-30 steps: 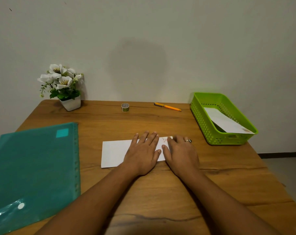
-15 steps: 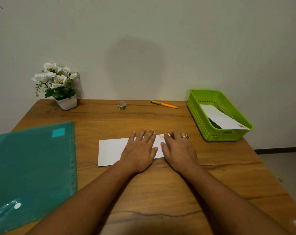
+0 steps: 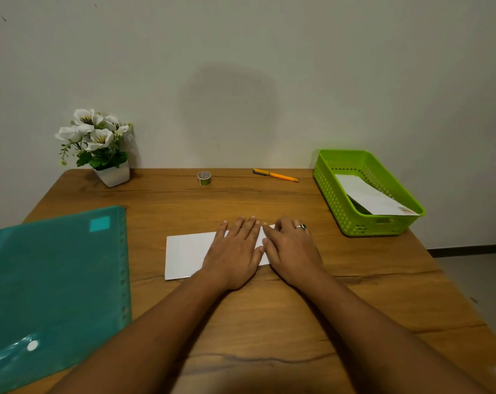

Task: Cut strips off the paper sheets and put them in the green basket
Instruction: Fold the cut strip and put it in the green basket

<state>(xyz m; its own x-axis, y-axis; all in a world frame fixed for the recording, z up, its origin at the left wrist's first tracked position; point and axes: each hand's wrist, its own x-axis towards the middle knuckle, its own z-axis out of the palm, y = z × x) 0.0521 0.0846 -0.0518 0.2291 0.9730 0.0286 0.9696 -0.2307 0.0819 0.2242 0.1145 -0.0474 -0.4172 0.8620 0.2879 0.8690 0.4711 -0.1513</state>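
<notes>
The white paper sheet (image 3: 187, 254) lies in the middle of the wooden table (image 3: 269, 322), with its long edges about parallel to the near table edge. From the sheet, the teal folder (image 3: 56, 280) is at 8 o'clock, its punched edge near the sheet but not touching it. The green basket (image 3: 335, 194) stands at 2 o'clock by the right table edge, with a white strip (image 3: 366, 197) leaning inside it. A band of bare wood runs from the sheet to the tape roll (image 3: 204, 178) at 12 o'clock and the orange pen (image 3: 278, 175) at 1 o'clock. The flower pot (image 3: 113, 174) is in the corner at 10 o'clock.

The left hand (image 3: 235, 251) lies flat, palm down, on the right half of the sheet, with the fingers straight and grasping nothing. The right hand (image 3: 293, 251) is just beside it over the right end of the sheet, also palm down and released, with the fingers a little bent.
</notes>
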